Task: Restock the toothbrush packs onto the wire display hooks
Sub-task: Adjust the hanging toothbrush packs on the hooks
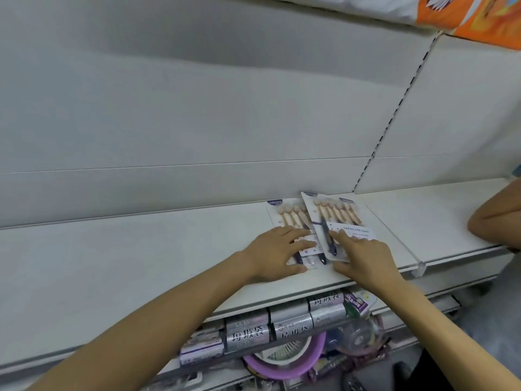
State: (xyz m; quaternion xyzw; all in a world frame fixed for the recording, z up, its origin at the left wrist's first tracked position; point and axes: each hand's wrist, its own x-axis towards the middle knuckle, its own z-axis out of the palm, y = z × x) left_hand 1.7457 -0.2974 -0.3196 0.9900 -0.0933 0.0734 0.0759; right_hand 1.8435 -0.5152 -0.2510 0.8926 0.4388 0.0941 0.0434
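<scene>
Two toothbrush packs [335,221] lie flat on the white shelf [141,249], overlapping, long axes running front to back, brush heads toward the back panel. The left hand [277,249] and right hand [363,256] press on them with fingers spread.

"CARING FOR GUMS", seemingly "VIKOLIFE", on toothbrush packs [335,221]

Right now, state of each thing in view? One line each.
Left toothbrush pack: flat on shelf, left hand on it.
Right toothbrush pack: tilted, overlapping the left pack.
Left hand: open, palm down.
Right hand: open, fingers pressing on right pack.
Shelf: mostly bare; no hooks visible.
Lower-shelf rolls: stacked in rows.
</scene>
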